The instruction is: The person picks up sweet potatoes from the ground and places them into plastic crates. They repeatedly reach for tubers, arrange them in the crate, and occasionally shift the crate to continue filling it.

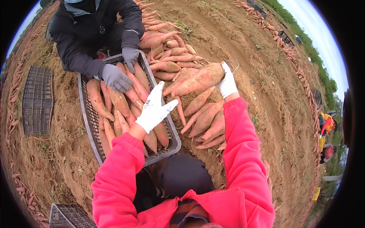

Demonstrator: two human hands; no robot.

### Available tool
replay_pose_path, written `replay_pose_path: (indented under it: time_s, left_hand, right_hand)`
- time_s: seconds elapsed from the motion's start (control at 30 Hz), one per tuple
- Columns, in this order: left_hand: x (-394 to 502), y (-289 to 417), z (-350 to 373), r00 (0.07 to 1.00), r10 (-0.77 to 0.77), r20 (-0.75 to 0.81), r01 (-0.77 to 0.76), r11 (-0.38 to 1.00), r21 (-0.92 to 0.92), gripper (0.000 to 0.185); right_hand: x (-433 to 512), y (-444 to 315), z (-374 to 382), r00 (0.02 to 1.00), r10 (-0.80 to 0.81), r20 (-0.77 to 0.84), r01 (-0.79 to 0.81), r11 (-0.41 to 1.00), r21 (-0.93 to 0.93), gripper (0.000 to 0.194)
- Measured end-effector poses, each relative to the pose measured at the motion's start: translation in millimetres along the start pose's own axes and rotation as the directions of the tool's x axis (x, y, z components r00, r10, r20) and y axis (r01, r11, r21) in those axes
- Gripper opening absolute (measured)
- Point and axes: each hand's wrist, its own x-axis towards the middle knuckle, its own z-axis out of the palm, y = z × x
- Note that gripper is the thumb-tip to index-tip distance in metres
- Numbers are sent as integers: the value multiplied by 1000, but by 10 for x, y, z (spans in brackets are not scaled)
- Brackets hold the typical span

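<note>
My right hand (227,81), in a white glove, grips the thick end of a large sweet potato (201,80). The tapered end points toward my left hand (154,107), which is also gloved in white. That hand's thumb and fingers are spread above the side of a black plastic crate (174,138), and I see nothing held in it. Sweet potatoes (118,102) lie lengthwise inside the crate. Below my right hand, several more sweet potatoes (206,121) rest on the soil.
Across the crate, a person in a dark jacket (91,34) has grey-gloved hands (116,77) on the sweet potatoes inside. A long heap of sweet potatoes (168,54) runs up beside them. Black crates (37,99) (71,216) stand at left. Far right, people (327,125) work near yellow crates.
</note>
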Motion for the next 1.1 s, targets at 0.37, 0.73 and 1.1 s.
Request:
replay_pose_path:
  time_s: [0.37, 0.73, 1.1]
  left_hand:
    - [-488, -133, 605, 854, -322, 410, 485, 205, -850, 61]
    - [-501, -153, 902, 933, -337, 122, 341, 940, -14, 78]
    - [-196, -316, 1116, 750, -154, 643, 659, 92, -746, 57]
  right_hand:
    - [-911, 1064, 297, 891, 254, 377, -374, 881, 291, 50]
    - [-415, 1052, 53, 944, 325, -53, -328, 942, -67, 54]
    - [-627, 1285, -189, 796, 63, 602, -478, 675, 562, 79]
